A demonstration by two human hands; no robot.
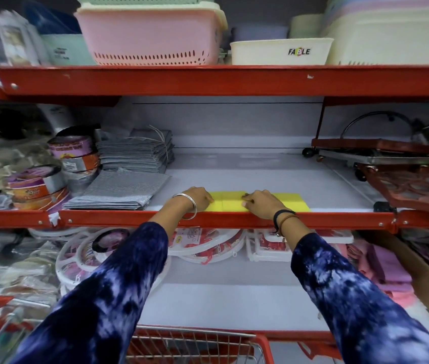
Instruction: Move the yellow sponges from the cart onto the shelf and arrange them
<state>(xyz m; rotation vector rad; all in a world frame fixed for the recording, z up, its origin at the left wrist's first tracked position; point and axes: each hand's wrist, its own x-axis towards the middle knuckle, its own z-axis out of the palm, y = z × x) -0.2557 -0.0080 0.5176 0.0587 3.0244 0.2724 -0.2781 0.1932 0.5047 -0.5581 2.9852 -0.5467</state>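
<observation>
A row of yellow sponges [228, 201] lies side by side along the front of the white middle shelf [274, 177], just behind its red edge. My left hand [198, 199] rests on the row's left end, fingers curled against the sponges. My right hand [260, 203] presses down on the middle of the row, fingertips pointing left; more yellow sponge [296, 202] shows to its right. The red wire cart [197, 346] sits below, at the bottom edge; what it holds is hidden by my sleeves.
Grey folded cloths [126, 190] and tape rolls [74, 153] stand left of the sponges. Red trolleys [376, 151] and racks crowd the right. Pastel baskets [153, 35] fill the top shelf. White round hangers [203, 245] lie on the shelf below.
</observation>
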